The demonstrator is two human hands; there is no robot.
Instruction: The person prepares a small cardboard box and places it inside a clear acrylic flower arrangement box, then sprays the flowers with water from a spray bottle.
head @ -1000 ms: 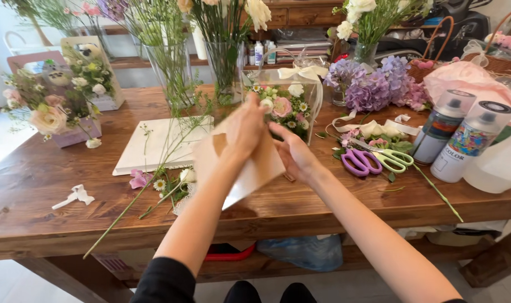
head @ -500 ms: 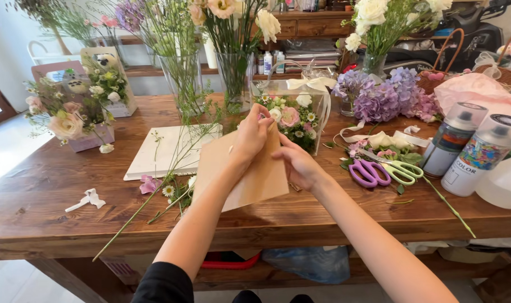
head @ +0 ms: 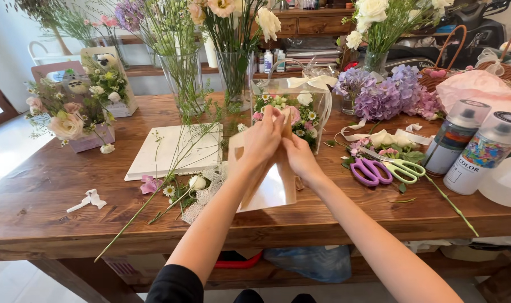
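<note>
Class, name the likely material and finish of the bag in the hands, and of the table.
Bag: probably kraft paper, matt brown, with sharp creases where both hands fold it. Table: wood, seemingly varnished, with visible grain, plank seams and a slight sheen.

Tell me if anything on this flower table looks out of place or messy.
Mostly working clutter. A long loose stem lies slantwise with its end past the table's front edge, a scrap of white ribbon sits alone at the left, and flower heads lie strewn by the white board. Nothing looks spilled or broken.
</note>
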